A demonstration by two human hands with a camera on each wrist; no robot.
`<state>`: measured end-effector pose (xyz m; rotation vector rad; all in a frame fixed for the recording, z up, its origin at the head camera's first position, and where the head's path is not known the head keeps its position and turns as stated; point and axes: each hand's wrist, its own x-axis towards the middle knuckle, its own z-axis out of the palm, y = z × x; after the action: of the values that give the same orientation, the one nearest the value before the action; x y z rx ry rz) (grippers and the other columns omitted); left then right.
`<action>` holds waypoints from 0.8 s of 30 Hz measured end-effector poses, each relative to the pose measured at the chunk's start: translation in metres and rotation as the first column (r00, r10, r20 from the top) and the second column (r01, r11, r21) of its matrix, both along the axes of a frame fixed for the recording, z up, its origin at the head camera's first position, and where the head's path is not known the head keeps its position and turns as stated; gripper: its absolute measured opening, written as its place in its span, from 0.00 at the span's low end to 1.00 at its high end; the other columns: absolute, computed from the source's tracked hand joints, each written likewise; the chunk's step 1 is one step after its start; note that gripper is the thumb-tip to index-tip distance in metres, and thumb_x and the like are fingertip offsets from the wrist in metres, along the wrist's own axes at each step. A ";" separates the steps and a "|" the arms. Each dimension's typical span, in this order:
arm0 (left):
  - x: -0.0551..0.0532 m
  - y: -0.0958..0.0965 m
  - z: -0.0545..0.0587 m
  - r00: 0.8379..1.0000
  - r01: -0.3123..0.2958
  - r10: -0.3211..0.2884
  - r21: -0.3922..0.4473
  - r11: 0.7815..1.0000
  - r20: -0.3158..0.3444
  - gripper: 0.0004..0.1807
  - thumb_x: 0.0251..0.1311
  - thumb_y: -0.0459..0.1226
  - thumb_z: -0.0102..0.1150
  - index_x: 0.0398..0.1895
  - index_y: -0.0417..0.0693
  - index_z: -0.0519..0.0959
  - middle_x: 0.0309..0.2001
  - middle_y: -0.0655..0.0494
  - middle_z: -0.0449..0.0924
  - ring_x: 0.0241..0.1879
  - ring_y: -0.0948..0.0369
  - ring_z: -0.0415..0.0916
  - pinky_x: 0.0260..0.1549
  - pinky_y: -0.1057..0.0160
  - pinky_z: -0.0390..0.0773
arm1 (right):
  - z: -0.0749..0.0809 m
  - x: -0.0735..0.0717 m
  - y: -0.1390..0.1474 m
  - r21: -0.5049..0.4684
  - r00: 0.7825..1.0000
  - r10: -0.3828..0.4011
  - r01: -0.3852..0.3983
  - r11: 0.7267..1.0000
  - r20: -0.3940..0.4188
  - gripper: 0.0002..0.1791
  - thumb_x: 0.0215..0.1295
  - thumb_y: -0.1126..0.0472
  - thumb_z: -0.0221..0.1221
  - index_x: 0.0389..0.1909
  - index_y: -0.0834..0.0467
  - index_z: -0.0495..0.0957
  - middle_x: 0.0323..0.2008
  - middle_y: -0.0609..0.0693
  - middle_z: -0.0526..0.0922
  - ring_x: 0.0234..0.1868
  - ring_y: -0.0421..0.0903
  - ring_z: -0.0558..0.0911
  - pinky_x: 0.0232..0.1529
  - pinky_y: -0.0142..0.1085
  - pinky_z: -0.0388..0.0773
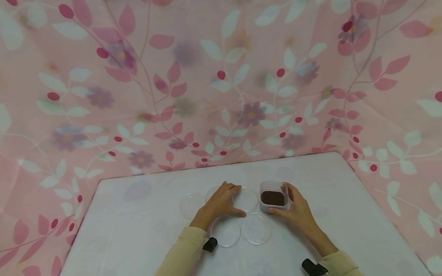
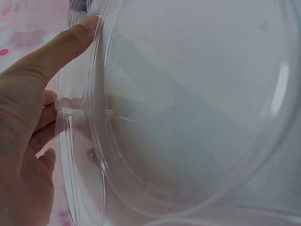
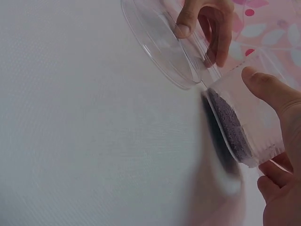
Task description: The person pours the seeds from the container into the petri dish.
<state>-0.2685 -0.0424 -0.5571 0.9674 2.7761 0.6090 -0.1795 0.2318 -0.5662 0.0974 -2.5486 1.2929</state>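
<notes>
My right hand (image 1: 296,208) grips a clear plastic tub (image 1: 274,185), thumb on the near side and fingers on the far side. Dark brown, soil-like granules (image 3: 230,123) cover its bottom, and the tub is upright, close over the table. Just left of it lies a clear round petri dish (image 1: 247,199). My left hand (image 1: 220,201) spans that dish, its thumb at the near rim and its fingers at the far rim. In the left wrist view, a nearer petri dish (image 2: 188,94) fills most of the picture and the left thumb (image 2: 70,47) reaches past its edge.
More clear petri dishes lie round the left hand: one at the far left (image 1: 192,206), one partly hidden behind the hand (image 1: 212,193), and two in front, a left one (image 1: 226,232) and a right one (image 1: 256,229). Floral pink cloth (image 1: 215,68) hangs behind the white table (image 1: 134,233).
</notes>
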 end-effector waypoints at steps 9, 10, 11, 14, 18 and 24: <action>0.002 0.007 -0.001 1.000 -0.006 0.007 -0.015 1.000 0.023 0.51 0.42 0.61 0.74 0.70 0.52 0.68 0.65 0.53 0.71 0.73 0.46 0.59 0.70 0.48 0.63 | 0.010 -0.004 0.012 0.056 0.993 -0.005 0.012 0.998 -0.122 0.57 0.36 0.57 0.81 0.69 0.66 0.63 0.58 0.64 0.73 0.58 0.59 0.76 0.59 0.51 0.73; 0.002 0.008 -0.002 1.000 -0.006 0.006 -0.017 1.000 0.019 0.51 0.42 0.62 0.74 0.70 0.52 0.68 0.65 0.53 0.71 0.73 0.46 0.59 0.70 0.48 0.63 | 0.011 -0.005 0.013 0.069 0.991 -0.004 0.013 0.998 -0.135 0.57 0.36 0.57 0.81 0.69 0.66 0.63 0.57 0.63 0.74 0.57 0.58 0.77 0.59 0.51 0.73; 0.002 0.009 -0.002 1.000 -0.004 0.005 -0.012 1.000 0.010 0.51 0.42 0.61 0.74 0.70 0.52 0.68 0.65 0.53 0.71 0.72 0.47 0.60 0.70 0.49 0.64 | 0.011 -0.006 0.014 0.076 0.989 -0.001 0.013 0.997 -0.149 0.57 0.35 0.58 0.81 0.68 0.66 0.63 0.56 0.63 0.74 0.56 0.58 0.77 0.58 0.51 0.74; 0.002 0.013 -0.004 1.000 0.009 -0.009 0.021 1.000 -0.008 0.50 0.42 0.59 0.75 0.69 0.49 0.69 0.63 0.53 0.73 0.69 0.51 0.65 0.68 0.52 0.67 | 0.014 -0.009 0.018 0.103 0.982 0.004 0.016 0.995 -0.187 0.57 0.33 0.60 0.82 0.68 0.67 0.64 0.55 0.64 0.75 0.54 0.58 0.77 0.56 0.52 0.75; 0.004 0.019 -0.004 1.000 0.025 -0.025 0.028 0.999 -0.010 0.50 0.43 0.58 0.75 0.70 0.47 0.68 0.62 0.53 0.72 0.64 0.57 0.68 0.67 0.58 0.69 | 0.018 -0.012 0.021 0.137 0.977 0.018 0.012 0.991 -0.211 0.57 0.32 0.60 0.82 0.68 0.67 0.64 0.54 0.65 0.75 0.51 0.59 0.77 0.53 0.54 0.77; 0.006 0.028 0.000 0.999 0.038 -0.038 0.021 0.999 -0.007 0.50 0.46 0.56 0.74 0.72 0.46 0.66 0.67 0.52 0.69 0.67 0.56 0.67 0.68 0.58 0.67 | 0.024 -0.016 0.024 0.190 0.976 0.035 0.006 0.982 -0.215 0.57 0.33 0.59 0.82 0.68 0.66 0.64 0.53 0.66 0.74 0.49 0.55 0.76 0.48 0.53 0.78</action>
<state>-0.2621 -0.0148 -0.5574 1.0254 2.7558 0.6313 -0.1960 0.2554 -0.5421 0.2807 -2.4776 0.9810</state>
